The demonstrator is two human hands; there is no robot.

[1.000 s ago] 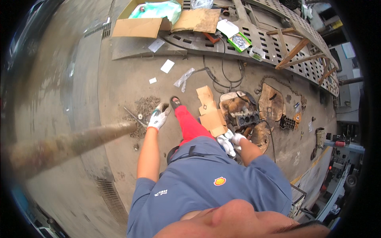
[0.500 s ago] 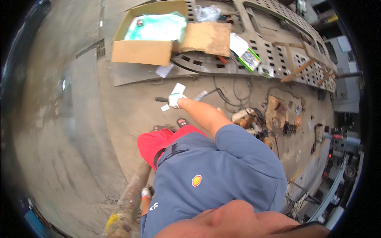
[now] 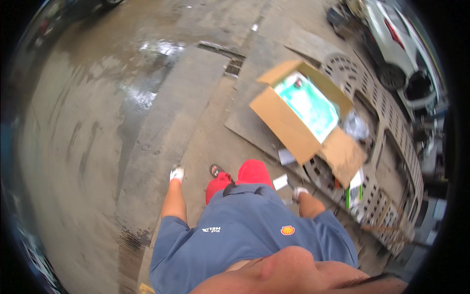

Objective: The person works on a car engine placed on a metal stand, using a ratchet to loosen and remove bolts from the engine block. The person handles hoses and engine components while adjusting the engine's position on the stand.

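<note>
My left hand [image 3: 177, 173], in a white glove, hangs out to the left over the concrete floor. Its fingers are too small and blurred to read, and nothing shows in it. On the other side, my right hand [image 3: 299, 193], also gloved in white, is low beside my red shorts. A dark handle [image 3: 290, 184] sticks out of its grip; the rest of that thing is hidden. Close by is a white card [image 3: 280, 182]; whether it touches the hand I cannot tell.
Ahead to the right, an open cardboard box [image 3: 284, 120] with green-tinted wrapping sits on a perforated metal platform [image 3: 391, 147]. A brown cardboard piece [image 3: 344, 156], a clear plastic bag [image 3: 356, 126] and a green-edged package [image 3: 354, 196] lie near it. A floor grate [image 3: 233, 67] and a white car [image 3: 391, 49] are farther off.
My view and body have turned left, so the box and platform now appear farther right. My left arm has swung out to the left; my right hand has dropped back beside my body.
</note>
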